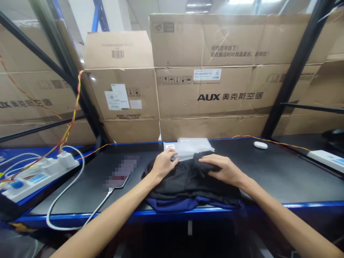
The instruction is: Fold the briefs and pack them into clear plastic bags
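A dark, crumpled black garment [185, 182] lies at the front of the table, with navy blue fabric [174, 204] showing below its near edge. At its far left edge, my left hand [164, 165] is closed, with thumb and index finger drawn together on the cloth beside a translucent plastic bag [188, 148]. My right hand [225, 169] pinches a raised fold of the black cloth between thumb and fingers. The plastic bags, one with a small white label, lie flat behind the garment and are partly covered by it.
A phone [122, 177] with a white charging cable [83, 168] lies to the left. Power strips stand at the left [40, 175] and right [328, 159]. A small white case [260, 145] sits back right. Cardboard [209, 107] walls the rear; black metal posts [290, 68] flank the table.
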{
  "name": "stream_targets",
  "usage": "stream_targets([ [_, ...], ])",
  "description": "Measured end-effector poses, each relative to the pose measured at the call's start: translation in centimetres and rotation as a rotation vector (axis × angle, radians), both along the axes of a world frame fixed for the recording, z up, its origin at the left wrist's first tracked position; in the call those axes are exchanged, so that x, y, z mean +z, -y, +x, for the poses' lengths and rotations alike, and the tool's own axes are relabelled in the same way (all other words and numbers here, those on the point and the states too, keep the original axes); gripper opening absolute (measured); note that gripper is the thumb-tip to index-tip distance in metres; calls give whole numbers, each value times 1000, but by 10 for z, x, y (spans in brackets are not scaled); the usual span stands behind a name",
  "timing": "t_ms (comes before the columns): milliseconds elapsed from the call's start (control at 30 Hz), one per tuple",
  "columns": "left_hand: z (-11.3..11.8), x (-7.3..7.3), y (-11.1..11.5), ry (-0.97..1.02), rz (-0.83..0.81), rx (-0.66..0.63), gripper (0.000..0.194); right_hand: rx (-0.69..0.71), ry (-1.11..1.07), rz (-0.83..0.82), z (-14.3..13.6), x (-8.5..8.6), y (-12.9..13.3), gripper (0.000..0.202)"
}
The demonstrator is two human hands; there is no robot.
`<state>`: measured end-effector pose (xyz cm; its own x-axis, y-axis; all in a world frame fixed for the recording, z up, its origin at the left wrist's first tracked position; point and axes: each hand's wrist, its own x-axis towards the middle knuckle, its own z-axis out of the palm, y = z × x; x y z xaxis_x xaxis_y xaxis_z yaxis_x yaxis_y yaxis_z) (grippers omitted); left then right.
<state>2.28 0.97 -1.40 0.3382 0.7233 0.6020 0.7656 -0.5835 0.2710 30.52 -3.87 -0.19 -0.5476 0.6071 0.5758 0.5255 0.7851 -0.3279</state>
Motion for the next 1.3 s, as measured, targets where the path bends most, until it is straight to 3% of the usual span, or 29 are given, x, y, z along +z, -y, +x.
stream_targets([
  [233,5,-4,3,19,5,-213,47,185,169,-22,-42,12,-12,48],
  [400,7,-4,2,58,-38,-308,47,240,226,-176,-38,5,-24,55],
  [567,7,-2,1,183,-110,-327,42,160,219,-337,-30,-2,-24,54],
  [733,6,-2,0,288,-149,-234,26,62,188,-265,-41,-3,-26,45],
  [867,8,2,3,298,-143,-249,15,-12,205,-193,-52,1,-30,41],
  [1033,8,2,3,291,-174,-289,18,-336,368,-238,-72,5,-43,31],
  [1100,8,1,3,307,-183,-298,19,-406,397,-245,-81,3,-50,32],
  [1233,7,0,2,307,-183,-294,19,-430,388,-259,-92,-1,-58,34],
  [1300,6,0,2,300,-174,-273,19,-366,366,-263,-91,1,-56,35],
])
